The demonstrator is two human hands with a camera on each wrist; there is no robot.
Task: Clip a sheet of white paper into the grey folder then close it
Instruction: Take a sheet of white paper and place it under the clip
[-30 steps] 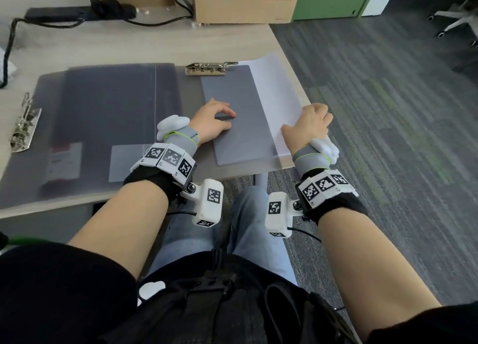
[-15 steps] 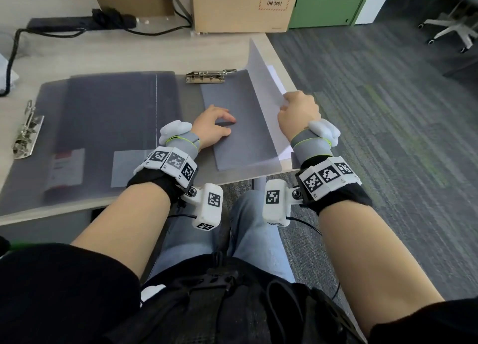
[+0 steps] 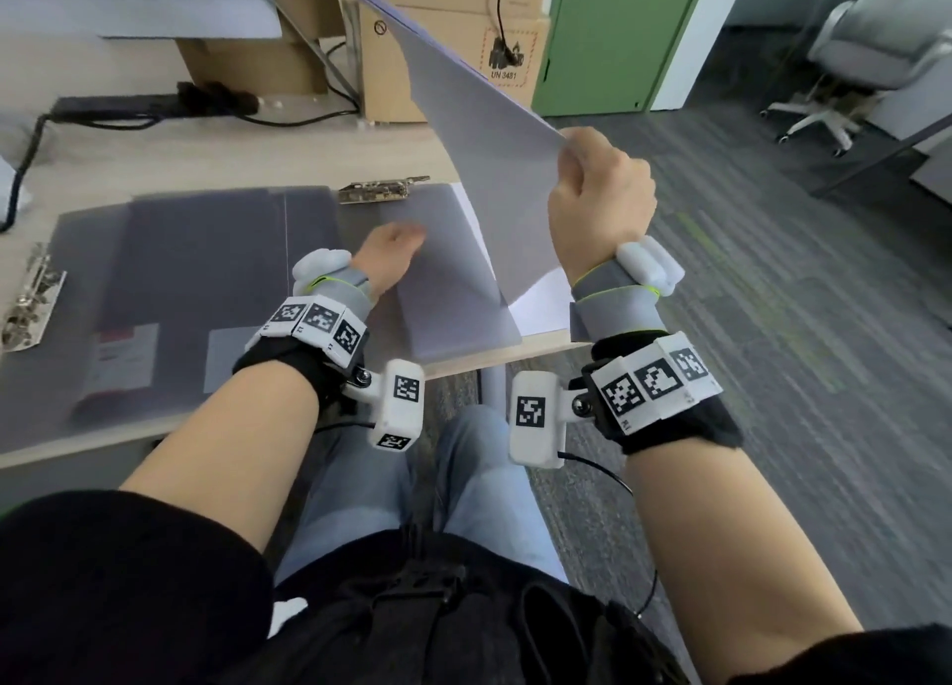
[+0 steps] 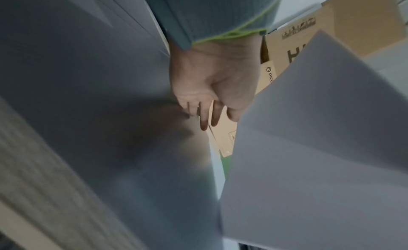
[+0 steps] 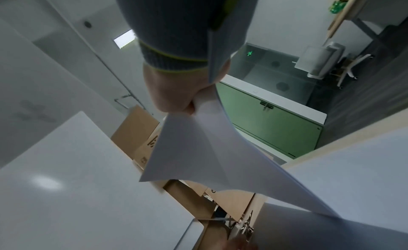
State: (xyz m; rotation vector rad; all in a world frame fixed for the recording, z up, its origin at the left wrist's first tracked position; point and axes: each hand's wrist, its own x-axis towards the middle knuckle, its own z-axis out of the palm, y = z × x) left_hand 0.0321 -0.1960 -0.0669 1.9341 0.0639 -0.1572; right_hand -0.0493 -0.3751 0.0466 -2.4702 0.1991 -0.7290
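The grey folder [image 3: 206, 272] lies open on the table, with its metal clip [image 3: 384, 189] at the far edge of its right panel [image 3: 443, 292]. My left hand [image 3: 396, 243] rests flat on that right panel, fingers straight; the left wrist view shows the same hand [image 4: 212, 100] blurred on the grey surface. My right hand [image 3: 582, 169] pinches the near edge of a sheet of white paper [image 3: 479, 133] and holds it tilted in the air above the folder's right side. In the right wrist view the right hand [image 5: 176, 96] grips the curved sheet [image 5: 198, 140].
More white paper [image 3: 541, 298] lies at the table's right edge under the raised sheet. A second metal clip [image 3: 31, 303] sits far left. Cardboard boxes [image 3: 438, 66] and a power strip [image 3: 129, 104] stand at the back. A green cabinet [image 3: 608, 40] and office chair [image 3: 850, 66] are beyond.
My right hand has lifted the sheet from the table's right edge high into the air. My left hand has stayed on the folder's right panel.
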